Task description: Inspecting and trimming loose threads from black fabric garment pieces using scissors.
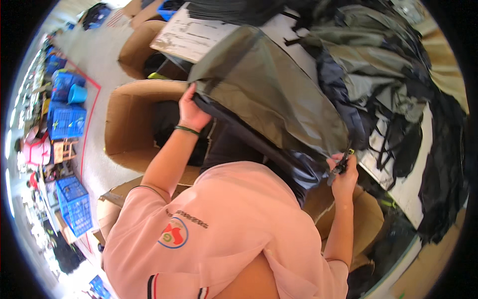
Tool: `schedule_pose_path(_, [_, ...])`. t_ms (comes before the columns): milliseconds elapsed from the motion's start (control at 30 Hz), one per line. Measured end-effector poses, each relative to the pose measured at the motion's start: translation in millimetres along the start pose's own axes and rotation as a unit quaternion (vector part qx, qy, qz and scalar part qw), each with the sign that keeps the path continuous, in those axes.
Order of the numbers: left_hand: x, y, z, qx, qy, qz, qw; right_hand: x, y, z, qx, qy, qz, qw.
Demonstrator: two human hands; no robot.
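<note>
A white worktop (408,192) at the right carries a heap of dark garments (378,65); grey floor with blue crates (67,119) lies at the left. An open cardboard box (129,124) stands below the olive-green fabric piece (269,94) (a navy layer hangs under it). The left hand (191,112) pinches its upper edge; the right hand (343,177), closed on small black snips (340,167), meets its lower corner.

Open brown carton (130,124) on the floor left of the table, dark goods inside. Second brown carton (137,47) behind it, further back. Flat white printed sheet (191,35) on the table's far left corner. Blue crates (67,119) by the left wall.
</note>
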State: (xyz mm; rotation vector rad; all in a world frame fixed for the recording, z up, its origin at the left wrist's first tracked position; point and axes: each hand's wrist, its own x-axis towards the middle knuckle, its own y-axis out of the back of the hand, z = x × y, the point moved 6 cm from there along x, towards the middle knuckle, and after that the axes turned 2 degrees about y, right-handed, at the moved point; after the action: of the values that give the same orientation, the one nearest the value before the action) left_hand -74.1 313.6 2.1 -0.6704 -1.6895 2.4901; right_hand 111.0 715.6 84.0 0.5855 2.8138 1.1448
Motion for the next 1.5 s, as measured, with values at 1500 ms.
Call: schedule_pose_path(1500, [-71, -219, -10, 0.784, -0.353, -0.388, 0.331, 81, -89, -205, 0.31, 0.13, -0.262, 0.905])
